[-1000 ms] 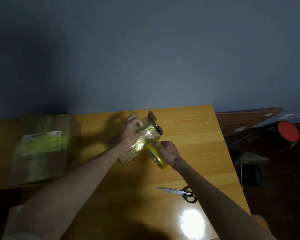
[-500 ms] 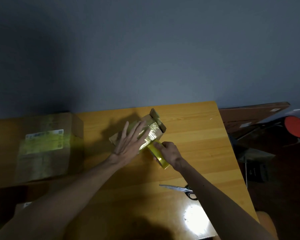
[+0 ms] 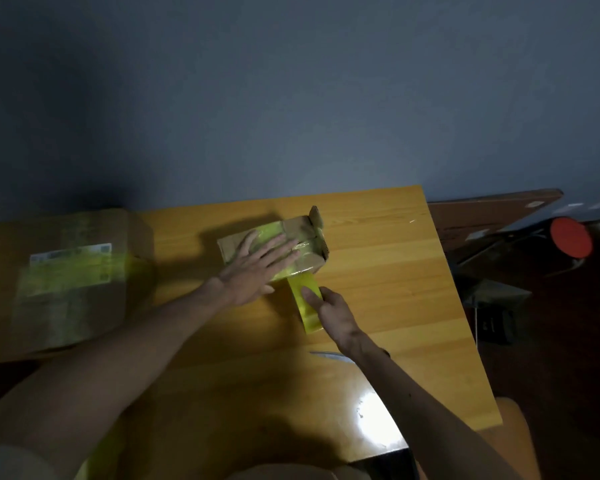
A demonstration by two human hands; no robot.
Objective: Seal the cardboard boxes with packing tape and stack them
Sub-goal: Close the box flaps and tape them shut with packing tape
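The right hand [image 3: 333, 311] covers part of the tape roll [image 3: 307, 320], its forearm [image 3: 395, 375] most of the scissors [image 3: 326, 355]; the big box [image 3: 66, 306] bears an unreadable label [image 3: 70, 252].

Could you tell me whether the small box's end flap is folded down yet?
Not yet: the end flap stands upright above the small box.

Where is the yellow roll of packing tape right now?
Head view: the yellow tape roll is in the right hand, above the wooden table, against the near edge of the small cardboard box.
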